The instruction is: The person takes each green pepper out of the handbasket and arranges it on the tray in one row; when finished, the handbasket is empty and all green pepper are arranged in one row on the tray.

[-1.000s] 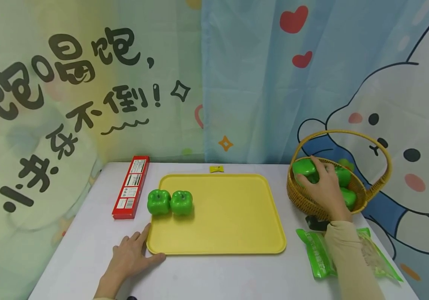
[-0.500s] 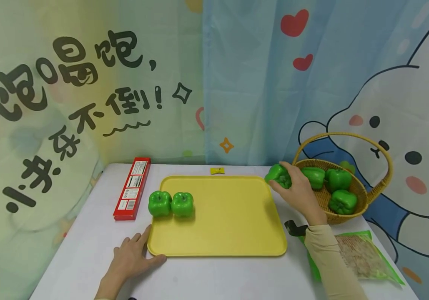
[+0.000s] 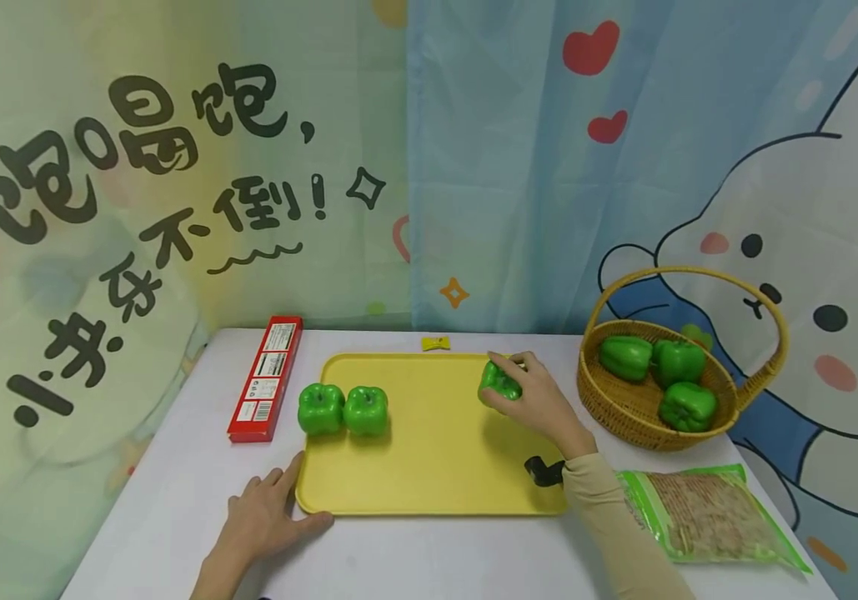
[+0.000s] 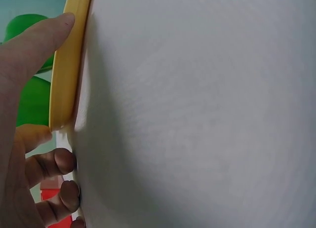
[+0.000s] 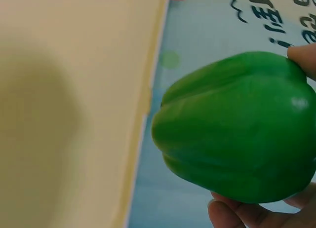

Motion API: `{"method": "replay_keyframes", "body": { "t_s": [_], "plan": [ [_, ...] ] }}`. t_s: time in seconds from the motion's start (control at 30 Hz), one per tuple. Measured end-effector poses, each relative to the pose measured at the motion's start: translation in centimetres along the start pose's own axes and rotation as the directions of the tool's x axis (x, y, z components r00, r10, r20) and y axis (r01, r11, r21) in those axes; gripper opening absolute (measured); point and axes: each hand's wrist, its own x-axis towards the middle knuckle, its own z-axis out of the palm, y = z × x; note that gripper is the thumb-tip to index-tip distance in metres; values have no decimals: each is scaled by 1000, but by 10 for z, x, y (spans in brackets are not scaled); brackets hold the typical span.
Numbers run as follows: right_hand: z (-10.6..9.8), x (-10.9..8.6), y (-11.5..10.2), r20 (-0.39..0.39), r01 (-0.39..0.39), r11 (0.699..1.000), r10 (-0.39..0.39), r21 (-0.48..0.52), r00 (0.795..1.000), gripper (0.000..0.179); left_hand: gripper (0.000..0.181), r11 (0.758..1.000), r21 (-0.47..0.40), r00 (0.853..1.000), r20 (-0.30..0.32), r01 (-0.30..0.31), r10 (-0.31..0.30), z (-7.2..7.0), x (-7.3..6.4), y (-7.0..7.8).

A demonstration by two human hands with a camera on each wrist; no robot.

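Note:
My right hand (image 3: 539,402) holds a green bell pepper (image 3: 499,383) above the right part of the yellow tray (image 3: 429,475). In the right wrist view, the thumb and fingertips grip opposite sides of this pepper (image 5: 237,129), raised over the tray. My left hand (image 3: 258,518) rests at the tray's near left corner, fingers spread. Its thumb (image 4: 52,33) lies against the tray's rim (image 4: 69,75) in the left wrist view, with the other fingers by the corner. Two green bell peppers (image 3: 319,408) stand side by side at the tray's left edge.
A wicker basket (image 3: 609,408) with a tall handle stands at the right, with several green peppers in it. In front of it lies a green-edged clear food packet (image 3: 721,512). A red box (image 3: 267,379) is left of the tray; a small yellow packet (image 3: 435,342) lies behind it.
My right hand has lifted a bell pepper out of the basket and carried it left over the tray. My left hand has stayed at the tray's corner.

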Motion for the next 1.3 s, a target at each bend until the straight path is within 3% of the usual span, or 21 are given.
{"method": "replay_keyframes", "body": {
  "t_s": [0.2, 0.4, 0.7, 1.3],
  "plan": [
    [26, 0, -3, 119, -29, 998, 23, 49, 993, 72, 113, 1000, -6, 1000, 16, 7, -6, 0, 0, 1],
    [47, 6, -7, 189, -39, 996, 24, 78, 982, 70, 112, 1000, -6, 1000, 15, 2, -2, -2, 1, 1],
    [65, 14, -16, 252, -48, 992, 16, 120, 968, 76, 112, 1000, -1, 1000, 2, -5, 5, -3, 0, 1],
    [90, 30, -45, 336, 19, 986, -74, 163, 939, 82, 113, 1000, -3, 1000, 4, 2, -2, 0, 0, 1]
  ]
}}
